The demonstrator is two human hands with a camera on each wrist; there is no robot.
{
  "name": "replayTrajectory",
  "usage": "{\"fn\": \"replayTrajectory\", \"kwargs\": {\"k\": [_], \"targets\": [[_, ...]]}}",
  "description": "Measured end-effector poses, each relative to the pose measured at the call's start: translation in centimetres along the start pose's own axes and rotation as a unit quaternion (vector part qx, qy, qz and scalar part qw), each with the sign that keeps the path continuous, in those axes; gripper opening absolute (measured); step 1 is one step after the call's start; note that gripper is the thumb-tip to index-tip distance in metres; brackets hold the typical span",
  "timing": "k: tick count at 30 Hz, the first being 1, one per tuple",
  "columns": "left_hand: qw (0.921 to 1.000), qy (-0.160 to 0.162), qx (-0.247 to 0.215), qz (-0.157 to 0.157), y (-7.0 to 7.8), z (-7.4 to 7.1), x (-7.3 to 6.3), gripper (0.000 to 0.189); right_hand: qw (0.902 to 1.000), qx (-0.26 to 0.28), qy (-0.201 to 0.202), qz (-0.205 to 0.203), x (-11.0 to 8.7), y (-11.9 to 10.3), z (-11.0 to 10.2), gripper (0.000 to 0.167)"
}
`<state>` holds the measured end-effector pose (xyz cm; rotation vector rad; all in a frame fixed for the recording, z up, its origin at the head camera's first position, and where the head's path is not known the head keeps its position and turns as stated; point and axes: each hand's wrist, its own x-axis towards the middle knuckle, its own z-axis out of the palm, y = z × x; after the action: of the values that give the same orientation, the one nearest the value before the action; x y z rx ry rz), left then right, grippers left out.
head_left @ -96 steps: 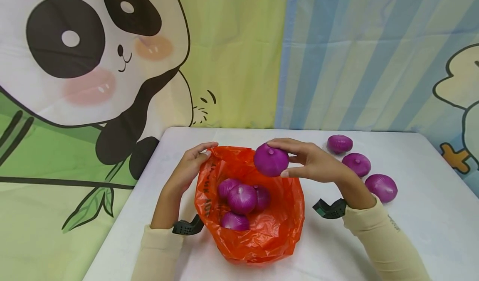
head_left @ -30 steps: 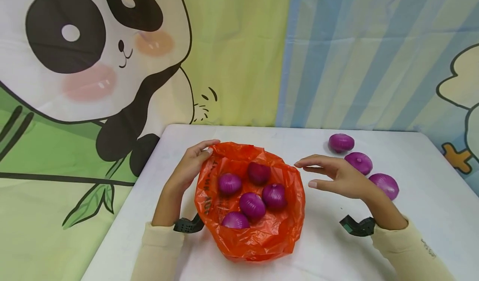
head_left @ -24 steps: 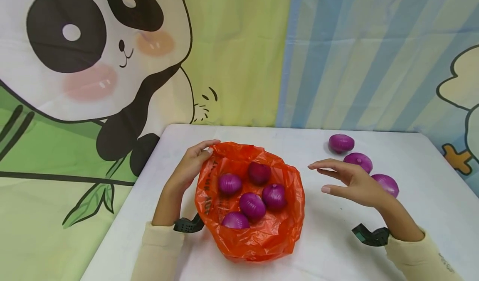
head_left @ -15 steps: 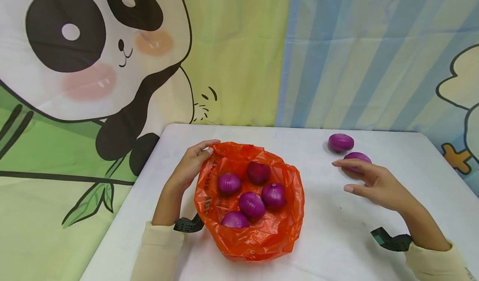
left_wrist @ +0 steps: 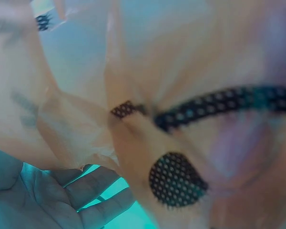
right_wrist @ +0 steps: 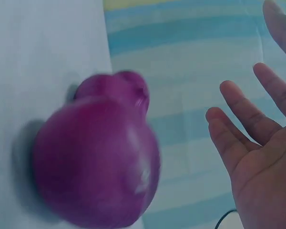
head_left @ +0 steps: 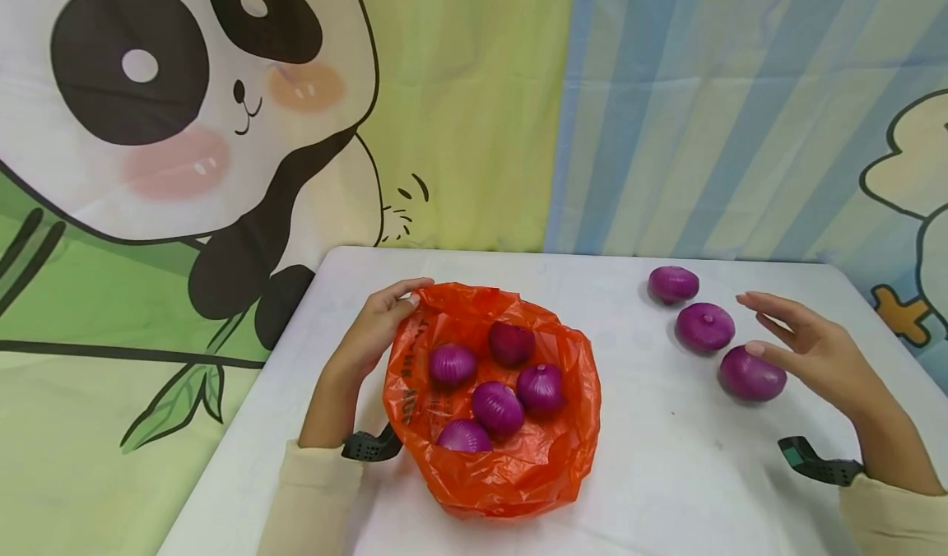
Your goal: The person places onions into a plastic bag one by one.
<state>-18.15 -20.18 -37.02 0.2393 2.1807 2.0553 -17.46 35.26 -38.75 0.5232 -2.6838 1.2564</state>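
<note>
on the orange bag point(head_left: 511, 486) runs black lettering point(head_left: 407, 405).

Here's your white table point(head_left: 652, 474)!
Your red plastic bag point(head_left: 511, 486) stands on it, and to its right three purple onions point(head_left: 704, 327) lie in a slanting row.

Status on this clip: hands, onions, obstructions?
Left hand holding orange bag at rim. Right hand empty, beside nearest loose onion. Five onions visible in bag, three on table. Nothing seen blocking that onion.
</note>
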Motion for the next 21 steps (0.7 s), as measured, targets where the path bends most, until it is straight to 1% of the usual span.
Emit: {"fn": "replayTrajectory", "kwargs": {"k": [2, 6, 12, 17, 19, 21], "targets": [[1.0, -0.001, -0.001, 0.001, 0.0, 0.0, 0.0, 0.037, 0.9994, -0.017, 0.001, 0.029, -0.3, 1.0, -0.2, 0.07], [1.0, -0.004, 0.002, 0.0, -0.1, 0.0, 0.0, 0.038, 0.997, -0.036, -0.011, 0.068, -1.0, 3.0, -0.6, 0.074], [1.0, -0.005, -0.002, -0.003, -0.2, -0.1, 0.1, 0.038, 0.9953, -0.029, -0.047, 0.08, -1.8, 5.7, -0.5, 0.085], [1.0, -0.008, -0.005, -0.002, -0.4, -0.1, 0.1, 0.037, 0.9913, -0.016, -0.067, 0.112, -1.9, 6.5, -0.1, 0.093], [1.0, -0.007, -0.005, -0.003, -0.4, -0.1, 0.2, 0.037, 0.9892, -0.017, -0.077, 0.124, -1.8, 6.5, 0.0, 0.093], [1.0, -0.006, -0.003, -0.003, -0.4, -0.1, 0.2, 0.037, 0.9878, -0.029, -0.085, 0.127, -1.7, 6.5, 0.1, 0.088]]}}
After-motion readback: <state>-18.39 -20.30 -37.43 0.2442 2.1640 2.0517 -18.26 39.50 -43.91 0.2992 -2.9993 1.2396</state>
